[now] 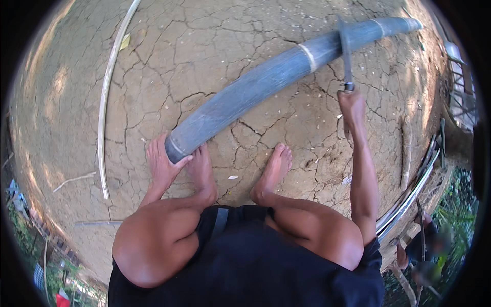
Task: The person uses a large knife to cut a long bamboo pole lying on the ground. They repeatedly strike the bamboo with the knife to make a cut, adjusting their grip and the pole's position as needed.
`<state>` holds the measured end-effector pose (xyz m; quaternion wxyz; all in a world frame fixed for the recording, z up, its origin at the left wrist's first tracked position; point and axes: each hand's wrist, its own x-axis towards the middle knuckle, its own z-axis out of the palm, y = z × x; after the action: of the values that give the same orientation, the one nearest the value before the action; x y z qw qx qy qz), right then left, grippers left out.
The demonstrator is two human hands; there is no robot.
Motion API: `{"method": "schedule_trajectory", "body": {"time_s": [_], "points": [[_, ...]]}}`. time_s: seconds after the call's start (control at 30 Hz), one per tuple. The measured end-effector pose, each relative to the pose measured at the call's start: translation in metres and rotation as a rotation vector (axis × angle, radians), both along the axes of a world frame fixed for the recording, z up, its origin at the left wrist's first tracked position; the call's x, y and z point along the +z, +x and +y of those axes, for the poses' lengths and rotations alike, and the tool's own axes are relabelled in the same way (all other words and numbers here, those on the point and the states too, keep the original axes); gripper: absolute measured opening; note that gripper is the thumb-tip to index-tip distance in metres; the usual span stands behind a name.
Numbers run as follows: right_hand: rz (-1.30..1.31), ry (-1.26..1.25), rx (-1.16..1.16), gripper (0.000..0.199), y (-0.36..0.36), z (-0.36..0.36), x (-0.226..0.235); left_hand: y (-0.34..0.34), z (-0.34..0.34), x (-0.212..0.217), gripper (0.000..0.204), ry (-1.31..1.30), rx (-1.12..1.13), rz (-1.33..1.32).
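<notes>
Your left hand (163,162) grips the near end of the thick bamboo pole (255,92), left of centre; thumb on the near side, fingers round the left. Pole runs up to upper right of frame. Your right hand (353,105), right of centre, is closed on the handle of a long blade (346,48). Blade overlaps the pole; blurred, can't tell if touching. Your bare feet (274,171) sit mid-frame on cracked ground (169,61). Pale strip (105,112) down the left; split strips (409,199) at lower right.
</notes>
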<state>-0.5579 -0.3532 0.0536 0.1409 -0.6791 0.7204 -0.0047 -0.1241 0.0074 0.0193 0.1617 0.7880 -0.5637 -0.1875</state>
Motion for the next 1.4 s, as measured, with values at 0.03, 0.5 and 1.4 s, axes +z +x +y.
{"method": "schedule_trajectory", "body": {"time_s": [0.03,0.5,1.4], "points": [[-0.037,0.082,-0.022,0.034,0.010,-0.002,0.011,0.011,0.014,0.002,0.085,0.025,0.067,-0.029],[-0.116,0.113,0.053,0.031,0.036,0.109,0.001,-0.003,0.003,0.003,0.030,0.079,1.262,1.029],[-0.333,0.305,-0.450,0.042,-0.023,0.198,-0.039,-0.069,-0.290,0.018,0.045,0.800,0.160,1.068]]}}
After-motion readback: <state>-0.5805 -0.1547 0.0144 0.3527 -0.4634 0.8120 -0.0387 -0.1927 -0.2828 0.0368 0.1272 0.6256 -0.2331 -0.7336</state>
